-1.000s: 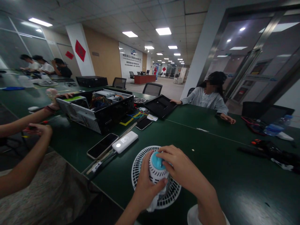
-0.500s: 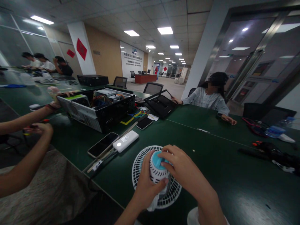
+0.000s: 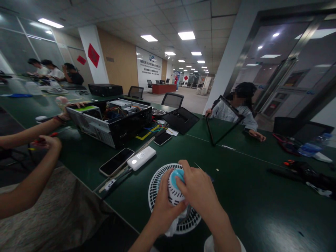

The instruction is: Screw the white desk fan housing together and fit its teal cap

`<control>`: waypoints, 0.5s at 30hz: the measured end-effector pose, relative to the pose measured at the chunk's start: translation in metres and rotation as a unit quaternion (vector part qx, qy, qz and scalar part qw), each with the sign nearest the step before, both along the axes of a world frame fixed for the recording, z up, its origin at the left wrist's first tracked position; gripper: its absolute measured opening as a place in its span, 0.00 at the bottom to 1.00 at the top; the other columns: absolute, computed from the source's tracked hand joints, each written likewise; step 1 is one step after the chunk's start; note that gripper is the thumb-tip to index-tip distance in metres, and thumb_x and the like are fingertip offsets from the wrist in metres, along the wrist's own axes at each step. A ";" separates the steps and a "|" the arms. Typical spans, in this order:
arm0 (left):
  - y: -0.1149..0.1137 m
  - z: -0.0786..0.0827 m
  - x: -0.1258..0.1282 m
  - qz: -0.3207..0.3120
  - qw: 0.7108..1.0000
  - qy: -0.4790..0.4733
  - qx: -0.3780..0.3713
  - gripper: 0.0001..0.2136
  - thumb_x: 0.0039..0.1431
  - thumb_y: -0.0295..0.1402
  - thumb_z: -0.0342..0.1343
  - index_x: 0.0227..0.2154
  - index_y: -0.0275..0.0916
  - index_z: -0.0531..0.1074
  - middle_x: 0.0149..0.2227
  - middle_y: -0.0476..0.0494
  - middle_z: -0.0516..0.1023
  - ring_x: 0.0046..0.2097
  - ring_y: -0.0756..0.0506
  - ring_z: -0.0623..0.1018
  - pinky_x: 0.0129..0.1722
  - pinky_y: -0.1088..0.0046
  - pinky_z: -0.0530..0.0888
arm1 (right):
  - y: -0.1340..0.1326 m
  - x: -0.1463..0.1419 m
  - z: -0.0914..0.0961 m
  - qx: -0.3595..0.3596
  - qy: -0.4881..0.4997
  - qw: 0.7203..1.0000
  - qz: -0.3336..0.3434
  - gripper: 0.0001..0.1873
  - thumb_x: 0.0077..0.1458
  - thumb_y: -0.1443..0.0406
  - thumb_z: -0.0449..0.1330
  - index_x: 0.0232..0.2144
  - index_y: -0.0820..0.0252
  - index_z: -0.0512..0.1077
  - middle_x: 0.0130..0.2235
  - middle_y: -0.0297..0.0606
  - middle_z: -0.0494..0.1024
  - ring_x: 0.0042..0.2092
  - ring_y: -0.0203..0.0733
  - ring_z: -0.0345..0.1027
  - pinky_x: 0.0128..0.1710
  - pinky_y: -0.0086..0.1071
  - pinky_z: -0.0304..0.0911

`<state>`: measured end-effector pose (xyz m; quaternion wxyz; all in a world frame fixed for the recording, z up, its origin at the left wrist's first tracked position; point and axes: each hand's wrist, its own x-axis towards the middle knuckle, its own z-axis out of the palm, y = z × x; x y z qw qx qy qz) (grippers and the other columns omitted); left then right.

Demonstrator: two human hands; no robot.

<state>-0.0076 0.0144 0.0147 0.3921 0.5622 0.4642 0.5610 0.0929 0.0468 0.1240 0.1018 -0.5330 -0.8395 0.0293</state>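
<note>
Well, both of the person's hands close around a ribbed white fan housing [image 3: 174, 196] with a blue cap [image 3: 177, 176]; neither hand is open. The left hand [image 3: 164, 206] cups the housing from the near side, its fingers [image 3: 166, 185] curled up against the ribs; the right hand [image 3: 198, 190] presses in from the other side, its fingers [image 3: 183, 171] bent against the edge of the cap. The hands cover much of the housing, so only a strip of ribs and part of the blue show; the left fingertips are hard to make out. A white cloth [image 3: 172, 226] hangs below the hands, and where it starts is hidden. The housing stands over the middle of a round white fan guard [image 3: 157, 196] lying flat on a dark green table [image 3: 252, 210]; whether the two are joined cannot be told. Both forearms angle in from the bottom edge and are cut off there, with a white sleeve [image 3: 212, 245] just showing by the right arm. A white power bank [image 3: 141, 158] and a smartphone [image 3: 116, 161] lie just beside the guard, to its left.
</note>
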 end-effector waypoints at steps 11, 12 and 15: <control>0.001 -0.003 0.000 0.010 1.000 0.009 0.016 0.36 0.48 0.39 0.61 0.59 0.44 0.50 0.62 0.39 0.54 0.63 0.35 0.55 0.62 0.52 0.51 | -0.005 0.018 0.007 0.004 0.069 0.993 0.092 0.13 0.56 0.73 0.51 0.40 0.56 0.70 0.40 0.39 0.74 0.42 0.42 0.68 0.41 0.37 0.63; 0.001 -0.004 0.000 0.008 1.000 0.010 0.018 0.37 0.48 0.39 0.61 0.59 0.43 0.50 0.62 0.39 0.54 0.63 0.35 0.55 0.62 0.52 0.51 | -0.004 0.022 0.007 0.005 0.077 0.990 0.117 0.16 0.53 0.75 0.51 0.40 0.56 0.71 0.43 0.39 0.73 0.45 0.42 0.66 0.44 0.37 0.62; 0.001 -0.004 -0.001 0.006 1.000 0.006 0.018 0.36 0.49 0.40 0.61 0.59 0.43 0.49 0.62 0.38 0.53 0.63 0.36 0.55 0.61 0.52 0.51 | -0.002 0.028 0.005 -0.012 0.079 0.985 0.154 0.16 0.53 0.76 0.52 0.41 0.57 0.71 0.48 0.40 0.71 0.50 0.43 0.62 0.48 0.40 0.61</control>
